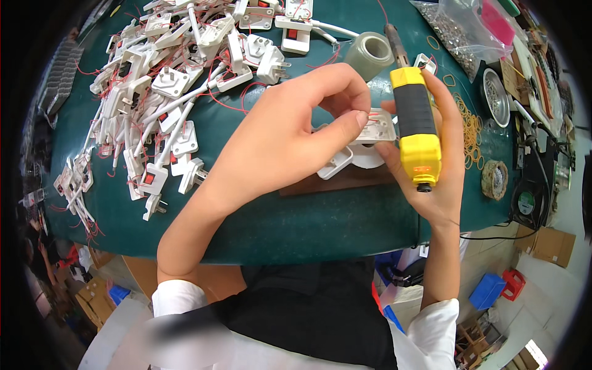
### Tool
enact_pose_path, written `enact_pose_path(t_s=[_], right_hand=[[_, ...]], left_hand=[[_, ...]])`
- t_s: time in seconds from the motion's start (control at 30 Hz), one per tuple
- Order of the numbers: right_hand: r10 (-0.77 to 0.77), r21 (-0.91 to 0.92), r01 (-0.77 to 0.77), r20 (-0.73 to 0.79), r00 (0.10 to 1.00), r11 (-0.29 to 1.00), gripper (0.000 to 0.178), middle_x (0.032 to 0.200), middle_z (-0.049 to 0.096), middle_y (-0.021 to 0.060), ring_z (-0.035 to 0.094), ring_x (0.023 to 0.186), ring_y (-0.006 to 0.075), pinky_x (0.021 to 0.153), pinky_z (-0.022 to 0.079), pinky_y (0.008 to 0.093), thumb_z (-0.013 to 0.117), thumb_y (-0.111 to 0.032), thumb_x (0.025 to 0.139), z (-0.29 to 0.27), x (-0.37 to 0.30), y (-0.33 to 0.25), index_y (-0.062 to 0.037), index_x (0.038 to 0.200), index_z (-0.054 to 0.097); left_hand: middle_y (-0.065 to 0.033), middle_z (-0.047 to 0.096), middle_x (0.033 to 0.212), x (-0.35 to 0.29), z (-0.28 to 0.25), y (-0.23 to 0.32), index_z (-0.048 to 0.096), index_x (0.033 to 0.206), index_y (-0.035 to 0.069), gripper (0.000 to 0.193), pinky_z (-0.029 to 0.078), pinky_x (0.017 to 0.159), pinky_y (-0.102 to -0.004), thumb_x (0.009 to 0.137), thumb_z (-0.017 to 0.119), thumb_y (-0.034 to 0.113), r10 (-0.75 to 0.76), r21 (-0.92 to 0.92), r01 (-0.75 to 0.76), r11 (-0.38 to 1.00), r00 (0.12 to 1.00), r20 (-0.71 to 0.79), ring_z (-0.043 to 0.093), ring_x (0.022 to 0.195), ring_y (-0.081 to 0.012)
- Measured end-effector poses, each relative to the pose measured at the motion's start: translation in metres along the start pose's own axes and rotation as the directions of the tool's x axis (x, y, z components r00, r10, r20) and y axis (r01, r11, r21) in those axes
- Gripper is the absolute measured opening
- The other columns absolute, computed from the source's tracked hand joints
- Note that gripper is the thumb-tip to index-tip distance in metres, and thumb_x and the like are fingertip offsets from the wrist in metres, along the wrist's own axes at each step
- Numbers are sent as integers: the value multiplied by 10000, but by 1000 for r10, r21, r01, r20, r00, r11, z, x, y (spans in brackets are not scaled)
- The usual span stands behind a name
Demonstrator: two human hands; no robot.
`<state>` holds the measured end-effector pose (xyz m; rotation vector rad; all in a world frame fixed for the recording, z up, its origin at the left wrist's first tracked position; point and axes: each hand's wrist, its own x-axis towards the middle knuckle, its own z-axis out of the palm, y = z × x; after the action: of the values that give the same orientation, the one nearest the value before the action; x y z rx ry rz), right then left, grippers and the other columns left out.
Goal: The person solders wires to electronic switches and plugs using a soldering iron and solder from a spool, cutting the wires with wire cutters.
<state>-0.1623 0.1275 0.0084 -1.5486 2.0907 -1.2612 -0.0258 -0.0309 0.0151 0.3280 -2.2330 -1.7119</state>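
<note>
My left hand [290, 132] is closed in a pinch at the edge of an open white plug housing [377, 128]; thin red wire shows at the fingertips, but what they grip is hidden. My right hand [445, 166] wraps around a yellow and black handheld tool [414, 117], its thumb tip by the same housing. Beyond the tool's upper end, a metal shaft [398, 46] points away; whether it belongs to the tool I cannot tell. Another white housing part [336, 163] lies under my left hand, next to a round white piece [368, 157] on a brown board [308, 185].
White plugs with red switches and wires [166, 92] are heaped at the left. A greenish cup-like holder [370, 52] stands at the back. Rubber bands [470, 132], a tape roll [494, 179], a metal bowl [495, 98] and a bag of small parts [453, 34] lie right.
</note>
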Motion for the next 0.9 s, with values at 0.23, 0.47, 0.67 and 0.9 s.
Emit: enact_pose_path(t_s=[0.23, 0.47, 0.67, 0.9], right_hand=[[1, 0, 0, -50, 999, 1000, 842, 1162, 591, 126, 584, 1074, 190, 913, 464, 304, 766, -57, 760, 9, -8, 5, -51, 1444, 274], [18, -49, -21, -51, 999, 999, 855, 1138, 611, 118, 607, 1032, 192, 879, 484, 307, 767, -44, 744, -7, -8, -1, -66, 1448, 281], [28, -110, -28, -6, 1000, 994, 847, 1104, 626, 108, 626, 962, 183, 841, 496, 293, 770, -42, 717, -7, -4, 0, -81, 1437, 327], [-115, -210, 97, -72, 991, 973, 839, 1160, 607, 122, 616, 989, 173, 840, 497, 294, 777, -44, 726, 0, -11, -1, -59, 1433, 327]], left_hand=[[-15, 577, 843, -1, -7, 7, 588, 913, 24, 88, 438, 800, -265, 857, 622, 83, -13, 45, 13, 999, 1000, 4, 541, 839, -112], [-24, 584, 832, -2, 3, 6, 586, 915, 12, 97, 443, 791, -266, 848, 616, 75, 1, 73, -5, 997, 998, 57, 543, 815, -112], [-52, 583, 809, -1, 8, 4, 596, 884, 25, 83, 441, 772, -284, 825, 623, 76, 42, 214, -39, 976, 999, -10, 563, 793, -157], [-48, 601, 874, -8, 20, 5, 591, 817, 58, 105, 400, 845, -341, 724, 641, 49, 253, 482, -188, 856, 965, -71, 558, 892, -228]])
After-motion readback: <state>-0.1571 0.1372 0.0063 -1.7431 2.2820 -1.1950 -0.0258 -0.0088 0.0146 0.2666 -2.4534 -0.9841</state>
